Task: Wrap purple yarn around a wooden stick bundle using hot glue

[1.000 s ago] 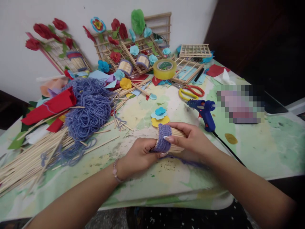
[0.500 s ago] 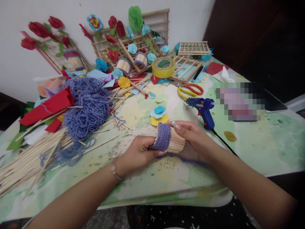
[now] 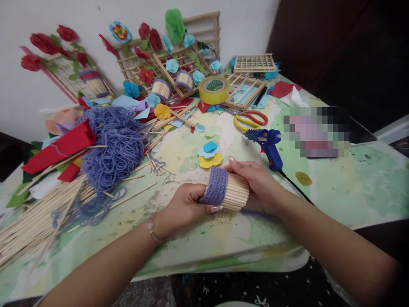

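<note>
Between my hands is a small basket of wooden sticks (image 3: 235,192), tilted on its side, with a band of purple yarn (image 3: 216,185) round its left end. My left hand (image 3: 188,202) grips the yarn-wrapped end, thumb in front and part of the fingers at its rim. My right hand (image 3: 255,179) is closed round the far and right side of the sticks, its fingers partly hidden behind them. A loose strand of purple yarn (image 3: 260,214) runs under the right hand. Just beyond the basket lie paper flower shapes (image 3: 210,160) in yellow and blue.
A blue glue gun (image 3: 268,147) with a black cord stands right of the hands, near scissors (image 3: 251,120) and a tape roll (image 3: 214,90). At left lie a heap of purple yarn (image 3: 111,149) and many wooden sticks (image 3: 38,215). Stick lattices (image 3: 201,25) with paper flowers lean on the wall.
The basket has turned slightly in my hands, showing more of its sticks. The yarn strand in front of it now shows less. The whole view has shifted a little.
</note>
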The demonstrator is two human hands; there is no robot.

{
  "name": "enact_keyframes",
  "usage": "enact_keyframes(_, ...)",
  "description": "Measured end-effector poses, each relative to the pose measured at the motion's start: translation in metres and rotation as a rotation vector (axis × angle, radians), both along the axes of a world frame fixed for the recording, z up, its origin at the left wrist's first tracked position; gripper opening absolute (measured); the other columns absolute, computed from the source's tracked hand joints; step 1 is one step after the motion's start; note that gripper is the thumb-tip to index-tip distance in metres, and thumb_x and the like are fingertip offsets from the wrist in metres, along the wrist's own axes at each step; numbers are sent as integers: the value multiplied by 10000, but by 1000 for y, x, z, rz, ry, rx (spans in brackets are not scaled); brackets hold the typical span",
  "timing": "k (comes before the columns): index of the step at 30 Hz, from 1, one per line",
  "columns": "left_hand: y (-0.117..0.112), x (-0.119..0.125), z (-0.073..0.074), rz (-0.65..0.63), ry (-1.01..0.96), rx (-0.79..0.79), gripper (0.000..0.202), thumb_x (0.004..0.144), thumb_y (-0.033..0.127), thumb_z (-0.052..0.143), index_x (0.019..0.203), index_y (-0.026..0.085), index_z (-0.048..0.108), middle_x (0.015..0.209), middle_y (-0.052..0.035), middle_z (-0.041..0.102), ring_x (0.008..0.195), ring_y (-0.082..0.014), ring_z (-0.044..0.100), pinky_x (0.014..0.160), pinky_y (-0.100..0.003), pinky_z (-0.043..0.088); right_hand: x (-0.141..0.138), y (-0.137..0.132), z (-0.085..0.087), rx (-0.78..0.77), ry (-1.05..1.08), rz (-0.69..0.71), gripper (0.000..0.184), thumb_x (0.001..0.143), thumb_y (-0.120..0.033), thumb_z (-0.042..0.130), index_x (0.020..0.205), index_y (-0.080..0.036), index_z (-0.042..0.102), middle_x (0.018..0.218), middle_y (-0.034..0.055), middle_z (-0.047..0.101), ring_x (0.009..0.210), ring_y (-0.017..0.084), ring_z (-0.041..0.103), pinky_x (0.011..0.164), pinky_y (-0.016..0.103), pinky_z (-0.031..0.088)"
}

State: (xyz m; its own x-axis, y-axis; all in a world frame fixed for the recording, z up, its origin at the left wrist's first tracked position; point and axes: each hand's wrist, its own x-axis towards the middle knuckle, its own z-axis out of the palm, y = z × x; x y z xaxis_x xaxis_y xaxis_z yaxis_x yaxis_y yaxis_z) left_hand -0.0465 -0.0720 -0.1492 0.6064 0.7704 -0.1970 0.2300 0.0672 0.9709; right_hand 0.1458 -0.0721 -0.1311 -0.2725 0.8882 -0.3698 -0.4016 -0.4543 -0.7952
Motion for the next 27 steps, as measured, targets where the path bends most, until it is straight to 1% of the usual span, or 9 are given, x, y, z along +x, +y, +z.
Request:
enact_keyframes(2,-1,1,0,-8,6,-8,203,700,286,735,735,95,676,654,-17,618,625,-119,523,595,-222,442,-1,-1,3,-47,-58,16,364,586,-453,844,633,-140,663,586,20,642,575,133,578,548,252,458)
enact_keyframes(6,-4,3,-1,-40,50,14,196,714,278,717,759,89,688,683,-27,630,642,-125,528,608,-230,449,-3,0,-1,-72,-128,36,310,623,-400,827,599,-155,638,538,-4,607,506,111,519,495,243,400)
enact_keyframes(12,-5,4,0,-5,59,22,207,712,285,718,765,87,697,677,-31,638,634,-129,536,607,-238,459,6,6,-11,5,-187,-19,380,715,-516,720,608,-157,656,612,26,641,557,133,548,564,276,433)
enact_keyframes(14,-4,4,0,14,45,16,191,701,274,725,750,91,699,659,-28,641,616,-126,537,591,-233,458,9,7,-12,77,-228,3,450,777,-580,632,670,-148,696,697,61,683,625,161,592,616,297,457)
enact_keyframes(16,-2,5,0,33,28,47,149,699,245,722,728,100,706,657,-27,655,607,-125,549,587,-228,464,10,6,-11,192,-321,-49,470,829,-589,567,744,-152,720,757,69,700,681,176,616,654,309,467)
enact_keyframes(19,0,4,1,20,15,211,65,712,141,667,680,118,720,656,-28,682,615,-130,587,603,-219,475,10,3,-8,491,-574,-264,377,883,-506,549,755,-188,708,713,18,670,690,151,601,682,292,453)
enact_keyframes(21,2,3,2,-23,-4,341,138,720,74,617,663,130,730,659,-29,700,627,-134,619,619,-213,483,11,1,-6,670,-656,-386,315,902,-431,560,721,-208,690,663,-13,640,671,129,585,680,276,445)
enact_keyframes(24,3,1,4,-74,-37,441,190,740,47,591,679,138,746,680,-38,726,646,-144,659,647,-215,502,14,-3,-4,783,-589,-482,254,902,-352,590,702,-229,687,615,-33,617,616,114,562,629,268,438)
enact_keyframes(27,5,0,3,-65,-34,432,172,738,63,608,705,137,759,715,-49,743,675,-161,677,654,-226,512,19,-4,-4,875,-440,-543,179,865,-290,655,697,-249,698,606,-34,617,596,118,542,600,277,429)
